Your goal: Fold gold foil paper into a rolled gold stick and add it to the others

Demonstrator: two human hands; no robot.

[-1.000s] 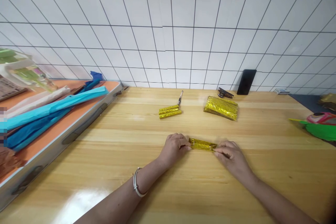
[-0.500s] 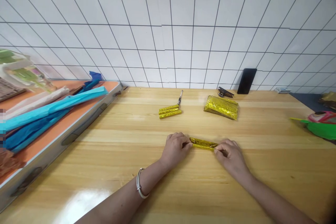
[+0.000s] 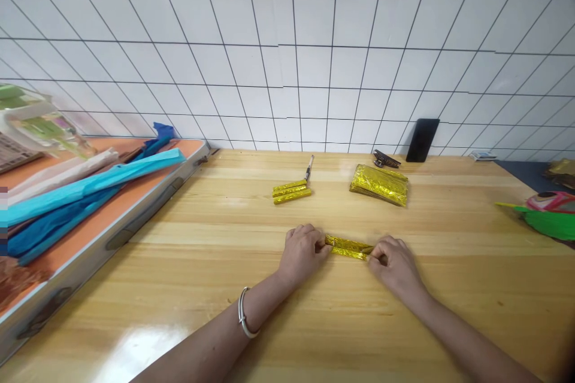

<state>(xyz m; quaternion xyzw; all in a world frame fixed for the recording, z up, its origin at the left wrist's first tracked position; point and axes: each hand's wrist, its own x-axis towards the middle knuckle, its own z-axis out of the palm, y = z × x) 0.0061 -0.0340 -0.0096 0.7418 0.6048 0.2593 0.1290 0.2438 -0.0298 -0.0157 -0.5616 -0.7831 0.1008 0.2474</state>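
Note:
A narrow folded strip of shiny gold foil (image 3: pixel 349 248) lies on the wooden table in front of me. My left hand (image 3: pixel 303 254) pinches its left end, and my right hand (image 3: pixel 395 266) pinches the right end between thumb and fingers. The fingertips hide both ends of the strip. Beyond my left hand, several narrow gold folded pieces (image 3: pixel 291 191) lie side by side, with a pen (image 3: pixel 309 168) touching or close to them. A stack of gold foil sheets (image 3: pixel 380 184) rests farther back on the right.
Behind the stack are a black clip (image 3: pixel 386 159) and a dark phone (image 3: pixel 422 140) leaning on the tiled wall. At left, an orange-topped board (image 3: pixel 103 203) bears blue and pale crepe paper. Green and pink items (image 3: pixel 550 215) are at the right edge.
The gold strip looks slightly more open, with its lower flap standing out more from the upper part. Both hands keep their pinch and have barely shifted.

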